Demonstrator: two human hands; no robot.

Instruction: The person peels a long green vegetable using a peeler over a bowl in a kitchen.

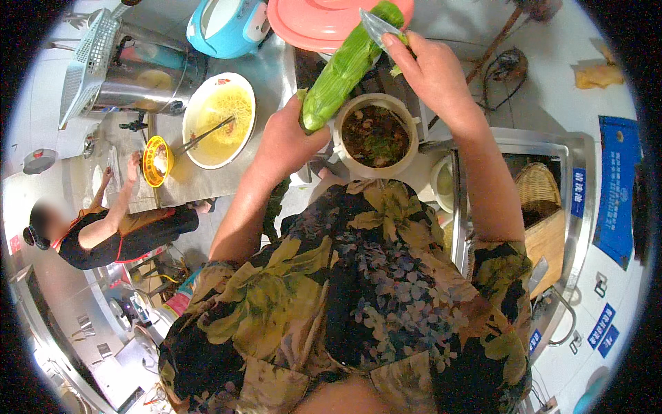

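Observation:
My left hand [290,138] grips the lower end of a thick green vegetable stem [339,77], which looks like celtuce. The stem slants up to the right in front of me. In my right hand [437,77] is a small knife [380,30], its metal blade lying against the stem near the upper end. My thumb presses on the blade, and a bit of green peel [396,71] hangs below my fingers. The knife's handle is hidden in my grip. Below the stem stands a pale bucket [339,150] holding dark scraps and some green bits.
A metal table [274,77] at the left bears a bowl of noodles [217,106] with chopsticks, and a yellow bowl [156,161]. Beyond are a pink lid [310,26] and a blue appliance [227,28]. Another person [124,233] stands far left. A steel sink [579,207] is at my right.

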